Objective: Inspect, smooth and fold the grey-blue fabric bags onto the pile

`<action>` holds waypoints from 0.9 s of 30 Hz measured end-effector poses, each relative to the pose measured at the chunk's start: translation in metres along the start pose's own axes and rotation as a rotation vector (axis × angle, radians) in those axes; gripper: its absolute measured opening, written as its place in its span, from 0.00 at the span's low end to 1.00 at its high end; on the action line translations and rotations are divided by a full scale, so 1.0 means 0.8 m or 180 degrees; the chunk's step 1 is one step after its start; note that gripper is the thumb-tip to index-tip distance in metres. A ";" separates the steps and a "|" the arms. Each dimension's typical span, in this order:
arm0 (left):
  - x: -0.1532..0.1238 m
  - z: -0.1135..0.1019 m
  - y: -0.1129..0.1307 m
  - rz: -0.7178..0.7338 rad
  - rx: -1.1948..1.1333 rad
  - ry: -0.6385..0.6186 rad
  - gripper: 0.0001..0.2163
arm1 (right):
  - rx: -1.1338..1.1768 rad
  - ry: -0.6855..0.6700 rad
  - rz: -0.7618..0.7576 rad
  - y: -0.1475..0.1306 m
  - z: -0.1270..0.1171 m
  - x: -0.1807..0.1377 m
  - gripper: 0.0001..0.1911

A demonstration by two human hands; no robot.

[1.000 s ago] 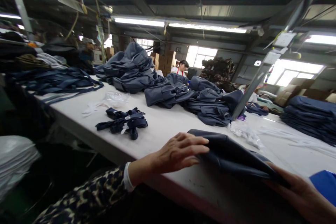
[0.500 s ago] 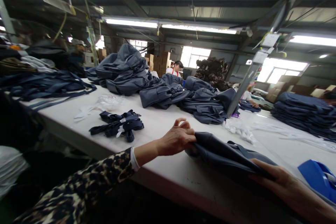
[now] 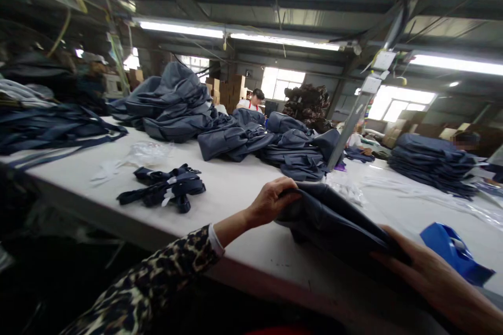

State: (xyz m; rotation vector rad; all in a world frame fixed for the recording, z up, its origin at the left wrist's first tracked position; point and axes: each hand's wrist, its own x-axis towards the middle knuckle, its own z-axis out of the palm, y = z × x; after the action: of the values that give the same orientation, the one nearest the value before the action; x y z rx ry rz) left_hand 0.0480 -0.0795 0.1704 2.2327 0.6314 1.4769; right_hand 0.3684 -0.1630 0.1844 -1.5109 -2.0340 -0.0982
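Note:
A dark blue bag [image 3: 330, 220] of smooth, soft material hangs over the near edge of the white table [image 3: 236, 183]. My left hand [image 3: 272, 200] pinches its far left corner between thumb and fingers. Further along the same bag, to the right, my right hand [image 3: 416, 267] grips the upper edge; some of its fingers are hidden behind the material. Left of my left hand lies a bundle of dark blue webbing straps [image 3: 168, 186] with white tags. A blue tape dispenser [image 3: 451, 251] stands on the table just beyond my right hand.
Heaped blue bags [image 3: 168, 104] run along the far side of the table, with a neat stack [image 3: 428, 162] at the right. Clear plastic [image 3: 149, 153] lies by the straps. A metal post [image 3: 349, 125] rises from the table. One co-worker [image 3: 251, 102] is behind the heap.
My left hand has closed its raised fingers onto the bag's corner and lifted it slightly. The view has turned a little to the right. My right hand keeps its grip.

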 end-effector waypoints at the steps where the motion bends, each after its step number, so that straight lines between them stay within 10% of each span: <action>1: 0.004 0.003 0.000 0.0085 0.0063 0.0034 0.11 | 0.0004 -0.0186 0.0045 -0.012 0.003 -0.003 0.26; 7: 0.025 0.020 -0.001 0.0448 0.0406 0.0118 0.19 | -0.0586 0.0373 0.0042 -0.056 0.026 -0.018 0.30; 15: 0.053 0.019 0.000 0.0081 -0.0206 0.0445 0.22 | 0.0147 0.0195 -0.0065 -0.017 -0.010 -0.015 0.23; 18: 0.035 0.012 -0.012 0.0198 -0.0623 -0.0053 0.37 | 0.0228 0.0388 0.0168 -0.008 -0.021 -0.021 0.19; 22: 0.010 0.016 -0.035 -0.0372 -0.0963 -0.0341 0.17 | 0.0478 0.0461 0.0086 -0.001 -0.022 -0.022 0.17; 27: 0.014 0.033 -0.038 -0.1241 -0.1820 -0.0247 0.20 | 0.0896 0.0071 0.0237 0.002 -0.031 -0.023 0.14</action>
State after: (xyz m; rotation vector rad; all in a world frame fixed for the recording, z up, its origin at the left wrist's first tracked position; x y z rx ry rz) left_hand 0.0718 -0.0503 0.1523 1.6124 0.5017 1.1795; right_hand 0.3835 -0.1876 0.1955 -1.3982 -1.8809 0.1925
